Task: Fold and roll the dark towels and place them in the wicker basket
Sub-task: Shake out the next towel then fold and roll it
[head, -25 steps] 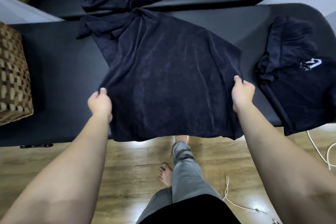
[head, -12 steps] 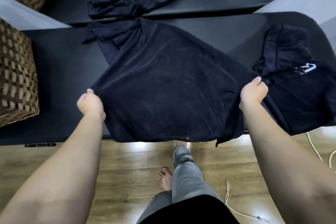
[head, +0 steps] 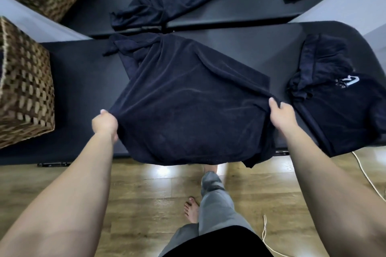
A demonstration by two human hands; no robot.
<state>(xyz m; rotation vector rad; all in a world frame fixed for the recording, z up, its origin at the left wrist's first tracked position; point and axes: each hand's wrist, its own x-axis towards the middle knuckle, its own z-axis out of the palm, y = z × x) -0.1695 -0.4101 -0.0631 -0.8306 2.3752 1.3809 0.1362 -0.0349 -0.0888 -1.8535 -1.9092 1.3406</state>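
A dark table [head: 79, 81] fills the middle of the head view, standing on a wooden floor [head: 146, 204]. Spread across its centre lies the dark towel [head: 188, 106] being worked, its long axis running from a bunched, twisted far end at upper left towards the person, with the near edge hanging over the table's front edge. A fold line crosses the upper right part of the towel. The left hand [head: 105, 124] grips the towel's left side near the front, fingers curled round the cloth with a thumbnail showing on top. The right hand [head: 282, 113] pinches the right side, thumb on top and the fingers tucked under the fabric, so the towel stretches between the two hands. A second dark towel [head: 338, 115] lies crumpled at the right end of the table, well apart from the hands' grips; it carries a small white logo [head: 352, 81] with tiny lettering beside it, too small to read. The wicker basket [head: 23, 89] stands on the table's left end. A white cord [head: 367, 177] trails on the floor at right
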